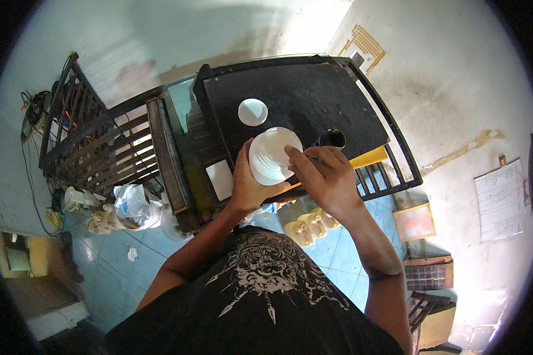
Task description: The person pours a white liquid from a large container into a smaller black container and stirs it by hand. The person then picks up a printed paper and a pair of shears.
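White, plastic-looking tub [270, 158], marked with concentric rings, is located over the near side of the black worktop [296, 89], in front of the person's chest.

Handling, as judged: light, thin-walled and slightly flexible, so a hard squeeze could dent it; breakage appears unlikely. Its smooth surface may slip, though any ribs should help. Advised hold: thumb and fingers spread around the side wall, leaving the round face free.

Orientation: the round face points up toward the wearer's head; the long axis runs roughly along the line of sight, so depth cannot be read.

Left hand [247, 184]: grip wrapped about the tub's left and near sides, thumb along the near side. Right hand [326, 174]: fingers bent at the tub's right rim; whether this grip pinches anything cannot be told.

Surroundings: 1 round white lid [253, 112] lies beyond the tub, apart from it. 1 dark jar [333, 139] is just beyond the right hand; 1 yellow bar [370, 157] lies right of it. 1 white card [220, 180] sits left of the left hand.
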The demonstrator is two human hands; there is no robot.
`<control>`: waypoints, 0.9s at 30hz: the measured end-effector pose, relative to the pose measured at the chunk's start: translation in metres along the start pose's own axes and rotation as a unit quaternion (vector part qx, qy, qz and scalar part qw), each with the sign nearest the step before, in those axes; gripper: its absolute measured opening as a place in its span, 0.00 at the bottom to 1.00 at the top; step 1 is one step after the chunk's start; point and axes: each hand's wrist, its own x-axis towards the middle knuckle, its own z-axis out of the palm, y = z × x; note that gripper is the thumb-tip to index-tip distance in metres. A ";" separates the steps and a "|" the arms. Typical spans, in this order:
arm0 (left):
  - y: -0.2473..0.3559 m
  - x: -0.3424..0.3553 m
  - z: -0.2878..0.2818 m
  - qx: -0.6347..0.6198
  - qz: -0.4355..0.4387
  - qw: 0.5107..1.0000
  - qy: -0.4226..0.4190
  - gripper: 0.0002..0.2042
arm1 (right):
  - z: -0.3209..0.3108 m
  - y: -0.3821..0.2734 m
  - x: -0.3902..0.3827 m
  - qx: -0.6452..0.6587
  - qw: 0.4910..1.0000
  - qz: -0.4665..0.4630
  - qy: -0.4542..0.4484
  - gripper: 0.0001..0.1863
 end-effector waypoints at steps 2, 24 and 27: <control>-0.003 -0.002 -0.001 0.002 -0.001 1.000 -0.002 0.56 | 0.004 0.000 0.000 0.026 0.999 0.017 0.013 0.29; 0.047 0.016 -0.039 0.165 0.229 0.959 -0.010 0.24 | 0.015 -0.005 -0.003 0.089 0.991 0.089 0.032 0.31; 0.045 0.017 -0.043 0.223 0.257 0.940 -0.031 0.19 | 0.016 -0.004 -0.006 0.098 0.990 0.092 0.027 0.32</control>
